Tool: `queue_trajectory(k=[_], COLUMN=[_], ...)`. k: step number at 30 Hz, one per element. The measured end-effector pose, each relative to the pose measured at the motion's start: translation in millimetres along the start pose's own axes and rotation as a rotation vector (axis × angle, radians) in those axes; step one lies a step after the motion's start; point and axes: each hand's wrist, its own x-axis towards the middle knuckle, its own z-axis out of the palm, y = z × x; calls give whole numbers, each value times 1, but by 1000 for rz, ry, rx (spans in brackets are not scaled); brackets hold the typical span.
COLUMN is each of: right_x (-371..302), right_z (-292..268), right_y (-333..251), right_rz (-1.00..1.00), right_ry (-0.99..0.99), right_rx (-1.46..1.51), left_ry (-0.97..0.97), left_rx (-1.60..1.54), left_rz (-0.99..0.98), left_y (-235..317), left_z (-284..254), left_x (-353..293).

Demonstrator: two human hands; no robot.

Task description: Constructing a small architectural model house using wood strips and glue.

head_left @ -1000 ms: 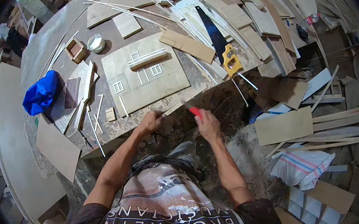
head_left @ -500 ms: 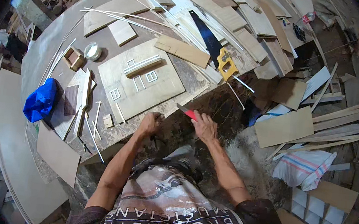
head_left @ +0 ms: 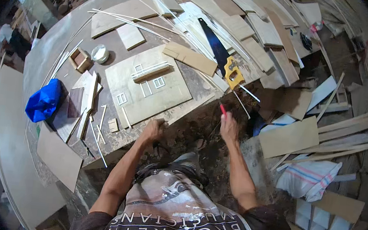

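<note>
Right hand (head_left: pixel 229 129) has swung rightward since the last frame, fingers wrapped round the red knife (head_left: pixel 223 109), just off the table (head_left: pixel 42 59), its long axis pointing away, slightly left. Blade's hard to make out. Left hand (head_left: pixel 153 130) is curled, can't tell if holding anything. Tub (head_left: pixel 99 54) has white stuff in it.

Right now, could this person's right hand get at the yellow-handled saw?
Probably yes: the saw handle lies uncovered near the edge of the table, forward of the right hand. That hand grips a red tool, which might need putting down first.
</note>
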Motion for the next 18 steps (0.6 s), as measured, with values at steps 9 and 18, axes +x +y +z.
queue_trajectory(k=[9,18], right_x=[-7,33], right_z=[21,16], right_y=[-98,-110], right_rz=[502,418], right_ry=[4,-122], right_rx=[1352,1470], left_ry=[-135,161], left_rx=[57,-154], left_rz=[-37,102], left_y=[45,75], left_z=[9,37], left_x=[-25,46])
